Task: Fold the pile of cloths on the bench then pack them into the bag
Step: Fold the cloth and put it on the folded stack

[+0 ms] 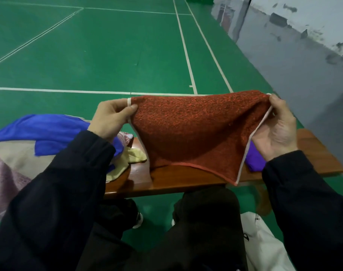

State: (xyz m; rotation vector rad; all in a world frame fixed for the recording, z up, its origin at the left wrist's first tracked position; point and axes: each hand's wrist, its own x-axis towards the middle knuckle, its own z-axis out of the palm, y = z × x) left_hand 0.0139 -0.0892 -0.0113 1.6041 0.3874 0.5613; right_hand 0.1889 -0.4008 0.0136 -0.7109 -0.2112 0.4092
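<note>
Head view, only cam.

L hand (110,116): thumb and fingers pinch top-left corner of red towel (194,130), right at its white edge tape. R hand (275,132): palm toward cam, fingertips pinch top-right corner; white edging runs down along the palm side. Hands well apart, towel stretched between them, top edge sagging a bit in the middle.

Towel hangs above bench (166,182). Lower hem curves down to a point at lower right; that corner hangs past the bench front edge. Whether the hem touches the bench top: can't tell. Nap looks rust-red w/ dark flecks.

Bench: brown wood, glossy, runs left to right across the frame.

Pile at left on bench: blue cloth (43,132) on top, partly under the L sleeve; yellow cloth (135,155) sticking out toward the towel; pinkish-beige patterned cloth (8,169) at far left. A small patterned bit shows just behind the L wrist, detail too small to read.

Right of towel: purple cloth (254,159) on bench, mostly hidden behind towel and R hand; folded or not, can't tell.

White bag (264,243) on floor at lower right, beside the person's knee, below bench level. Contents not visible.

Both sleeves black. Floor (108,55) green w/ white court lines. Grey wall at upper right, stained.
</note>
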